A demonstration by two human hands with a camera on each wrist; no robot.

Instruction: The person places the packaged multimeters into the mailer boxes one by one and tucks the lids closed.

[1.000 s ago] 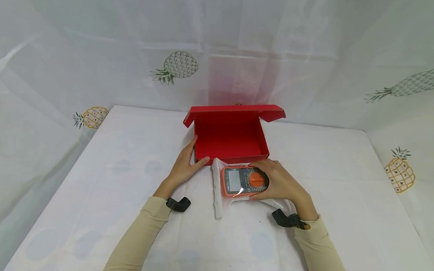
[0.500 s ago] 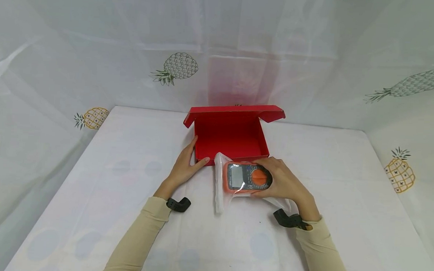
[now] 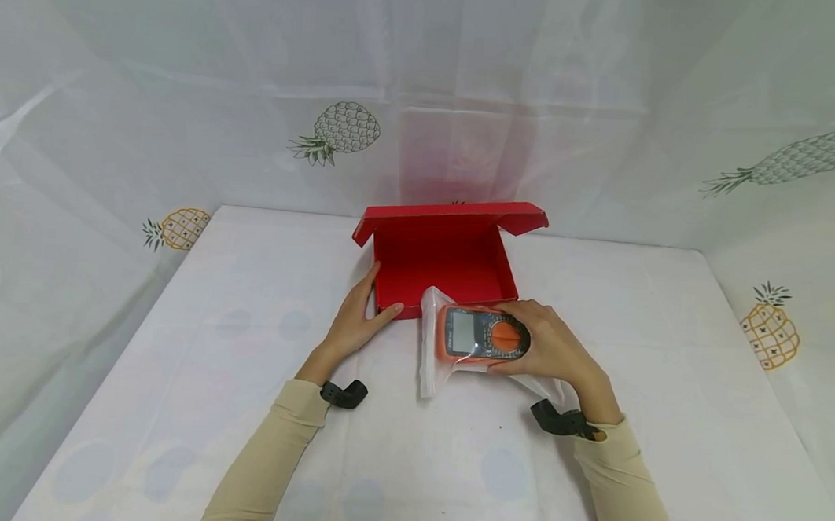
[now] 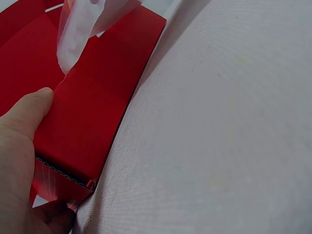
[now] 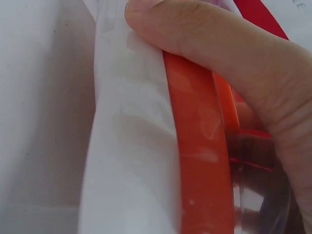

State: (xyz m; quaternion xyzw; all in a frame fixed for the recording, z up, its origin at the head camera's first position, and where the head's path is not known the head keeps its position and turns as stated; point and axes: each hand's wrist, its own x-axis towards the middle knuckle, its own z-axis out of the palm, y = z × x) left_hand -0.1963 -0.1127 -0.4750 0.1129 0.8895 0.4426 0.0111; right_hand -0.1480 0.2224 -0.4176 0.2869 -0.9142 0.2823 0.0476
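An orange and dark grey digital multimeter [image 3: 469, 332] lies inside a clear plastic bag [image 3: 428, 359]. Across its dial end, my right hand [image 3: 551, 345] grips it, thumb on the near side and fingers over the far side. In the right wrist view the thumb presses the bag against the orange casing [image 5: 200, 146]. The multimeter is close to the front wall of an open red cardboard box [image 3: 445, 282], and the bag's corner overlaps the box rim. My left hand [image 3: 352, 320] holds the box's front left corner, its thumb [image 4: 36, 105] on the front wall and fingers along the side.
The box lid [image 3: 455, 213] stands raised at the back with its side flaps out. A white cloth covers the table [image 3: 378, 463], and pineapple-printed sheeting [image 3: 574, 103] hangs behind it. Each wrist wears a black camera strap.
My right hand has moved the bagged multimeter slightly away from me and to the right, so it overlaps the box's front edge more. The left hand and box have stayed put.
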